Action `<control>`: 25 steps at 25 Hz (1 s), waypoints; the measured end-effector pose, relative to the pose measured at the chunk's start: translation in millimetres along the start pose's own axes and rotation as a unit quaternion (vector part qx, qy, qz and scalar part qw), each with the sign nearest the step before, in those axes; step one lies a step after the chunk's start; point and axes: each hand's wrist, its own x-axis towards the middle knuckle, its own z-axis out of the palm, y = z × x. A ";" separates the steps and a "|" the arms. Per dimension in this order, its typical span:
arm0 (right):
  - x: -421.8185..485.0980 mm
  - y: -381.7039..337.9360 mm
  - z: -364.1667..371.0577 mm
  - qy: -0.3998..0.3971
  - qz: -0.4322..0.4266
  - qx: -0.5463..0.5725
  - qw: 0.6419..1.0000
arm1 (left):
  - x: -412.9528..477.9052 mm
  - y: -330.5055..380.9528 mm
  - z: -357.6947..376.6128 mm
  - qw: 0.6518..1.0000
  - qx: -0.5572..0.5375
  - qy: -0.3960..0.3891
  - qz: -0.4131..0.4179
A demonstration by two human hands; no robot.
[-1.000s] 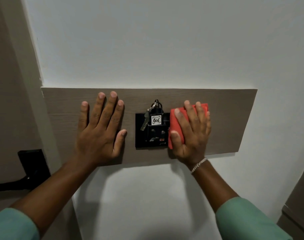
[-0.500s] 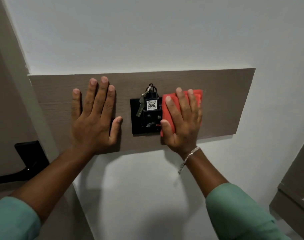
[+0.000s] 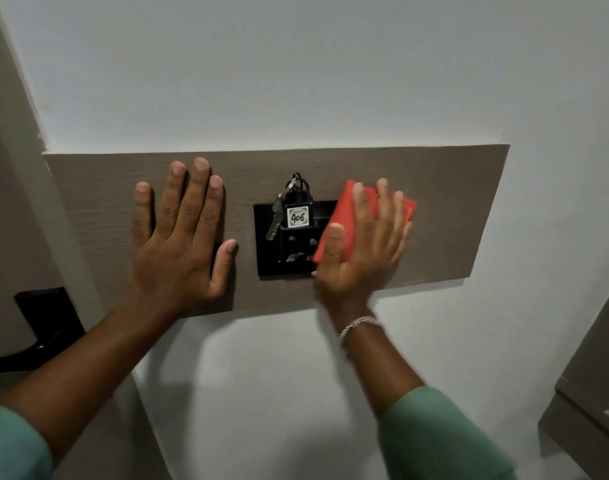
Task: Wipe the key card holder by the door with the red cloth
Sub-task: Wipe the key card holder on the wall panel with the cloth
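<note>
The black key card holder [image 3: 294,249] is set in a brown wooden wall panel [image 3: 448,209]. A key and a tag marked 406 [image 3: 298,217] hang in its top slot. My right hand [image 3: 362,247] presses the folded red cloth [image 3: 341,220] flat against the holder's right edge and the panel beside it; the cloth is tilted, and most of it is under my fingers. My left hand [image 3: 178,237] lies flat on the panel to the left of the holder, fingers spread, holding nothing.
The door with a black lever handle [image 3: 36,327] is at the left. White wall surrounds the panel. A grey cabinet edge [image 3: 594,393] juts in at the lower right.
My right hand has turned the red cloth from upright to tilted and shifted it slightly onto the holder's right edge. The left hand stays flat in the same spot on the panel.
</note>
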 end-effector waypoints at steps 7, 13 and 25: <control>-7.6 9.0 -6.5 -0.020 -0.012 0.003 1.000 | 0.5 0.1 -2.0 1.000 -0.006 0.009 -0.007; -1.4 41.1 -22.4 -0.073 -0.228 -0.017 0.971 | -0.3 -1.1 -1.9 1.000 -0.003 0.005 -0.003; 5.2 24.4 -11.1 -0.056 -0.129 -0.013 0.990 | 0.3 0.5 -5.0 1.000 0.004 -0.003 0.001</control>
